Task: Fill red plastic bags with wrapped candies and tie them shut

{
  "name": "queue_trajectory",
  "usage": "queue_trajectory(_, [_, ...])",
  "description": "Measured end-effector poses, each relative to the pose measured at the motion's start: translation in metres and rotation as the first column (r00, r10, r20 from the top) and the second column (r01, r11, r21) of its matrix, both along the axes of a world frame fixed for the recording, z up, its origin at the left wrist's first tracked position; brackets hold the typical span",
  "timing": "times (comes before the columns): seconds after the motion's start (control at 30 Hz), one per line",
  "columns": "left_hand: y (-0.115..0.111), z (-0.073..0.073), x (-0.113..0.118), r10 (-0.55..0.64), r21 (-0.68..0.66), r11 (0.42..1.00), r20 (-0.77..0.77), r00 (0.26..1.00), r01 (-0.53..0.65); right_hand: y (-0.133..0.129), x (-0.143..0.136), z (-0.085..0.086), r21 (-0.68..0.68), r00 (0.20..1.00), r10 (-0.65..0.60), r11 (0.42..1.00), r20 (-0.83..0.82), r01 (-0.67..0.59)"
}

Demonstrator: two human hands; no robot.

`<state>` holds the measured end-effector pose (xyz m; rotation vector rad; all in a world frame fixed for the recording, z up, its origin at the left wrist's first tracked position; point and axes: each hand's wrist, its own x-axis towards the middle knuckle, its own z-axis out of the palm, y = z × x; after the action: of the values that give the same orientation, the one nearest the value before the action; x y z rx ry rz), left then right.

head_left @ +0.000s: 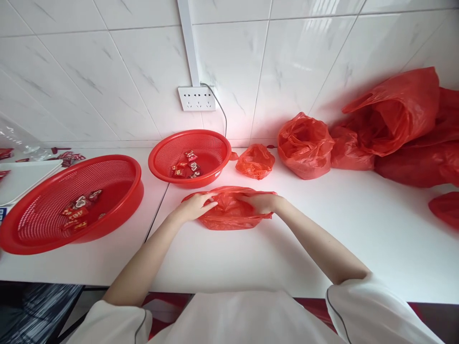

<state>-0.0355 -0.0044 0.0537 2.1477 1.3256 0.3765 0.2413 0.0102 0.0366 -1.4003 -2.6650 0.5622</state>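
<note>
A thin red plastic bag lies on the white table in front of me with its mouth spread wide. My left hand is at the left side of the mouth, thumb and fingers apart and reaching over the opening. From the right, my right hand reaches into the mouth with its fingers stretched out, partly hidden by the red film. Just behind the bag stands a red mesh basket with several small wrapped packets in it.
A second red basket with wrapped packets stands at the left. A small red bag, a fuller red bag and larger red bags line the wall. A power socket is on the tiled wall. Another person's dark clothing shows lower left.
</note>
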Motion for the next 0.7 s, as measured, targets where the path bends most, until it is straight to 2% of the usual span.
queue_trajectory(0.1, [-0.007, 0.005, 0.009, -0.067, 0.205, 0.975, -0.115, 0.991, 0.09, -0.006, -0.008, 0.016, -0.079, 0.992, 0.08, 0.994, 0.099, -0.073])
queue_trajectory(0.2, [-0.015, 0.012, 0.018, -0.174, 0.28, 0.933, -0.195, 0.965, 0.225, -0.016, -0.015, 0.032, 0.013, 0.981, 0.173, 0.985, -0.088, -0.173])
queue_trajectory(0.3, [-0.021, 0.017, 0.021, -0.176, 0.282, 0.932, -0.198, 0.964, 0.228, -0.02, -0.017, 0.036, 0.127, 0.924, 0.282, 0.958, -0.257, -0.257])
queue_trajectory(0.4, [-0.019, 0.013, 0.017, -0.147, 0.187, 0.964, -0.206, 0.967, 0.187, -0.013, -0.012, 0.023, 0.088, 0.953, 0.263, 0.964, -0.152, -0.252])
queue_trajectory(0.57, [-0.009, -0.009, 0.005, -0.078, -0.015, 0.997, -0.22, 0.972, 0.076, 0.009, -0.002, -0.014, -0.183, 0.986, 0.165, 0.969, -0.011, -0.165])
queue_trajectory(0.7, [-0.002, -0.018, -0.004, -0.065, -0.048, 0.997, -0.027, 0.998, 0.063, 0.018, 0.004, -0.03, -0.255, 0.995, 0.095, 0.962, -0.034, -0.101])
